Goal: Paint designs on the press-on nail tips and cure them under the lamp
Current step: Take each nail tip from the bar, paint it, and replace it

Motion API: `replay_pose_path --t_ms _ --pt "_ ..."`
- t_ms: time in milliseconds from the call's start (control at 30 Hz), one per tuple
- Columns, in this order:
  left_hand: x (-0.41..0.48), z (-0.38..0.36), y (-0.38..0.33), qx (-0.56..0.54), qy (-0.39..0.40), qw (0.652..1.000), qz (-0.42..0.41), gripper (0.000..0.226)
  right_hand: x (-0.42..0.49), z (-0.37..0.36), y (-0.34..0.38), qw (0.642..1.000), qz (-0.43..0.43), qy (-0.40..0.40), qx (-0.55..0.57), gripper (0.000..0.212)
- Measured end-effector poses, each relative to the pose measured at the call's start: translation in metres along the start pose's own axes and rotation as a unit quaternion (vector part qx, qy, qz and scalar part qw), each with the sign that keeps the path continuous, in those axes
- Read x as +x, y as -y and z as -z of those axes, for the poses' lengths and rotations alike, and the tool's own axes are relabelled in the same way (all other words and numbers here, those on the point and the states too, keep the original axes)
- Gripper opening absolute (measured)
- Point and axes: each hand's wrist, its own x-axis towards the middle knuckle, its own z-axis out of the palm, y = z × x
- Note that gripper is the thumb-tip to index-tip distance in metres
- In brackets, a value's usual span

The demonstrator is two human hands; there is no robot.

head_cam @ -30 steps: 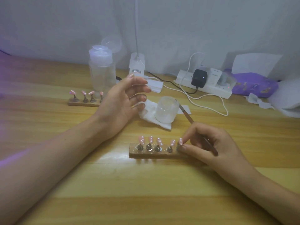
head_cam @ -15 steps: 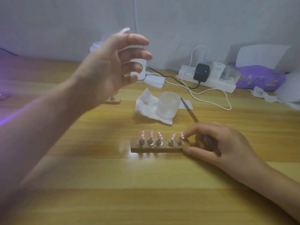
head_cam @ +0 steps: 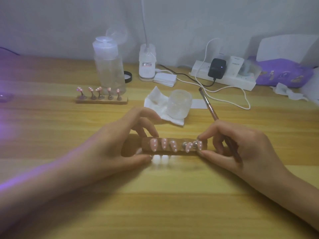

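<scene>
Sitting at the front middle of the wooden table (head_cam: 155, 204), the near holder (head_cam: 172, 153) is a short wooden strip that carries five pink nail tips (head_cam: 164, 143) dotted in white, each on its own small metal peg. Whether the strip lies flat or is tipped toward the camera cannot be told.

Both hands are at it. The left hand (head_cam: 119, 145) pinches the strip's left end, thumb at the front edge and curled fingers at the back. The right hand (head_cam: 241, 149) pinches the right end between thumb and forefinger, while its other fingers curl round one brush (head_cam: 209, 106) whose handle slants up and away over the table.

Just behind the strip stands one frosted jar (head_cam: 179, 104) on a crumpled white tissue (head_cam: 153, 104) — what the jar holds cannot be made out. Farther back and to the left stands one tall clear bottle (head_cam: 109, 66) with a flip cap; it looks see-through, and any liquid in it cannot be told. In front of the bottle lies the far holder (head_cam: 101, 100), with five more pink tips on taller stems.

Along the wall are one white base (head_cam: 147, 66) with a thin stem rising out of view, one white power strip (head_cam: 224, 79) with one black adapter (head_cam: 217, 68) plugged in, and one purple pouch (head_cam: 283, 73).
</scene>
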Motion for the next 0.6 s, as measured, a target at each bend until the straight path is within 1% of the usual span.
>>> replay_pose_path --t_ms 67,100,133,167,200,233,267,300,333,367,433,533,600 --pt "0.008 -0.003 0.009 0.004 -0.009 1.0 -0.012 0.06 0.0 0.0 -0.001 1.0 0.002 0.0 0.005 0.017" --pt "0.01 -0.008 0.014 0.024 0.018 0.999 -0.039 0.053 0.0 -0.001 -0.001 1.0 0.001 0.0 0.008 0.017" --pt "0.002 -0.017 0.017 0.035 0.067 0.996 -0.048 0.038 0.0 -0.001 -0.001 1.0 -0.001 -0.001 0.011 0.016" --pt "0.011 -0.022 0.026 0.025 0.07 0.997 -0.025 0.022 0.0 -0.001 -0.002 1.0 -0.004 0.0 0.012 0.016" --pt "0.021 -0.019 0.031 0.03 0.062 0.998 0.002 0.019 0.0 -0.002 -0.002 1.0 -0.007 0.001 0.01 0.015" --pt "0.028 -0.021 0.033 0.061 0.08 0.995 -0.013 0.018 0.0 -0.002 -0.003 1.0 -0.01 0.004 0.008 0.015" --pt "0.031 -0.03 0.019 0.105 0.036 0.993 -0.042 0.023 0.001 -0.003 -0.003 1.0 -0.014 0.008 0.008 0.015" --pt "0.035 -0.033 -0.006 0.137 -0.048 0.988 -0.049 0.035 0.0 -0.003 -0.004 1.0 -0.019 0.014 0.01 0.015" --pt "0.022 -0.034 -0.018 0.122 -0.071 0.987 -0.077 0.04 0.0 -0.003 -0.005 1.0 -0.022 0.019 0.012 0.016" --pt "0.019 -0.034 -0.023 0.112 -0.071 0.987 -0.09 0.04 0.0 -0.003 -0.006 0.999 -0.023 0.025 0.013 0.016" --pt "0.03 -0.038 -0.025 0.121 -0.087 0.987 -0.068 0.038 0.0 -0.004 -0.007 0.999 -0.026 0.034 0.015 0.018" --pt "0.045 -0.038 -0.026 0.143 -0.081 0.985 -0.057 0.046 0.0 -0.004 -0.009 0.999 -0.033 0.038 0.022 0.02" --pt "0.043 -0.04 -0.021 0.141 -0.08 0.985 -0.06 0.047 0.001 -0.004 -0.009 0.998 -0.033 0.04 0.029 0.02"
